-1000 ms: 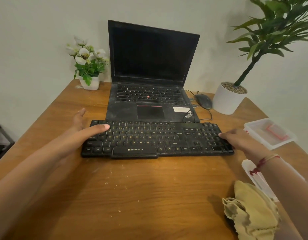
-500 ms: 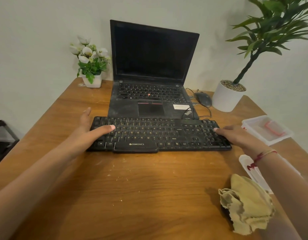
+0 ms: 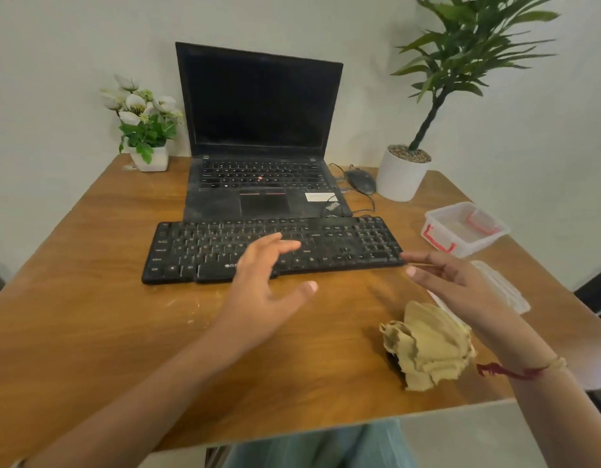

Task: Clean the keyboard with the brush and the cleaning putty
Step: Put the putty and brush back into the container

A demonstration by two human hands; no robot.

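**Both hands free, no tool taken up yet**

The left hand (image 3: 258,282) hovers with open grip over the front edge of the keyboard (image 3: 272,248); the right hand (image 3: 461,285), also open and empty, is at its 3 o'clock end. The keyboard lies on the counter (image 3: 89,332) before the laptop (image 3: 262,136). I judge the cleaning is not begun. Next the brush must be found; I cannot see it, perhaps near the cloth (image 3: 427,346) at 5 o'clock.

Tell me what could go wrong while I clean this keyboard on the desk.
Crumbs brushed off the keyboard could land on the open laptop touching its far edge. A sweeping right hand might knock the plastic box near the table's right edge. Both hands are empty; the left hand hovers over the keys.
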